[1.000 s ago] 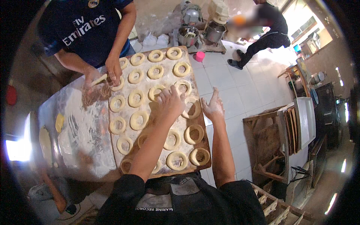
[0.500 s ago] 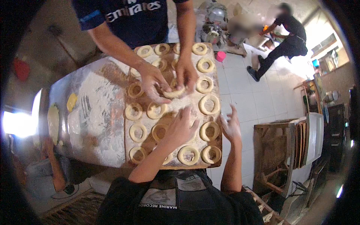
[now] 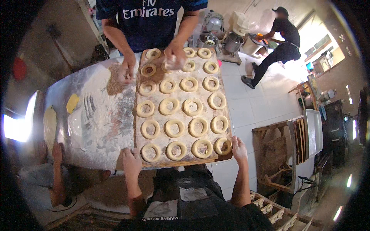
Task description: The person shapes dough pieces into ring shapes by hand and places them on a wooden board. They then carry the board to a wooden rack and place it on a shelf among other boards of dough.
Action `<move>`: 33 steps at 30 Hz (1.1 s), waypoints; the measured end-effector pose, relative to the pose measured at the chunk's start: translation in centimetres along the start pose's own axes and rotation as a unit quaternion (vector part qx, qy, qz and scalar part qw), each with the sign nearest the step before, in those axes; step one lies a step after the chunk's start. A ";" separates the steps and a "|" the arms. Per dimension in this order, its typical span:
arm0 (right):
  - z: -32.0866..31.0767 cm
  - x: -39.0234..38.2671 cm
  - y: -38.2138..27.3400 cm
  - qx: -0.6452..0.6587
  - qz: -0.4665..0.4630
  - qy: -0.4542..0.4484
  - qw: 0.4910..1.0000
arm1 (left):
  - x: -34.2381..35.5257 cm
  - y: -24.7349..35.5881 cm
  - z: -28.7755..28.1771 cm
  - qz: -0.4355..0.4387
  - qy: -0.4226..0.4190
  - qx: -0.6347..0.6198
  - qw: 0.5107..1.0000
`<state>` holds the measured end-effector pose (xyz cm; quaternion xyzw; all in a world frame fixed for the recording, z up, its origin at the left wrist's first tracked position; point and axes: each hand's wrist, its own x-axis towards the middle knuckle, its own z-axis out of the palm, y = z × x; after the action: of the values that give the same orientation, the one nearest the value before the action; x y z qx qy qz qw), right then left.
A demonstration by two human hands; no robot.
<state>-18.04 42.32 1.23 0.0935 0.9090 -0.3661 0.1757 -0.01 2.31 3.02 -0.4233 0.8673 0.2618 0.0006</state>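
Rows of pale dough rings [image 3: 174,127] lie on a floured wooden board [image 3: 185,143] in front of me. My left hand [image 3: 132,162] is at the board's near left corner, fingers bent against its side edge. At the near right corner, my right hand [image 3: 239,150] grips the edge beside a dough ring [image 3: 223,146], its thumb toward the top. The undersides of both grips are hidden. Across from me, a co-worker's hand [image 3: 175,58], blurred, is over the far rings; their other hand [image 3: 127,70] is beside the board above the flour.
Left of the board stretches a metal table [image 3: 58,90] dusted with flour, with a yellow scraper [image 3: 72,103] on it. A wooden rack [image 3: 273,154] stands at right. More shaped dough [image 3: 275,216] lies on a tray low at right. Another person [image 3: 285,36] bends over a tub at the back.
My hands have moved from above and beside the rings to the board's near corners. The co-worker's hands have let go of a dough ring and drawn back and apart.
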 end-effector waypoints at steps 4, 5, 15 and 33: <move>0.3 -1.7 -3.1 -0.029 -0.002 0.031 0.999 | 0.0 -0.3 1.0 0.010 -0.029 -0.028 0.999; 0.5 -1.8 -2.9 -0.045 -0.001 0.054 0.998 | -0.1 -0.7 1.5 0.008 -0.020 -0.037 0.999; 0.4 -0.2 -2.2 0.211 0.089 0.002 0.973 | 0.8 0.8 -0.8 -0.066 -0.124 -0.111 0.984; 4.9 9.0 2.4 0.457 -0.156 -0.131 0.866 | -9.7 -5.9 11.2 -0.029 0.157 -0.579 0.799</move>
<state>-24.44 40.99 -7.03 -0.0283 0.6112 -0.7723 0.1712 8.09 11.53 -7.19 -0.4053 0.5294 0.6450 -0.3733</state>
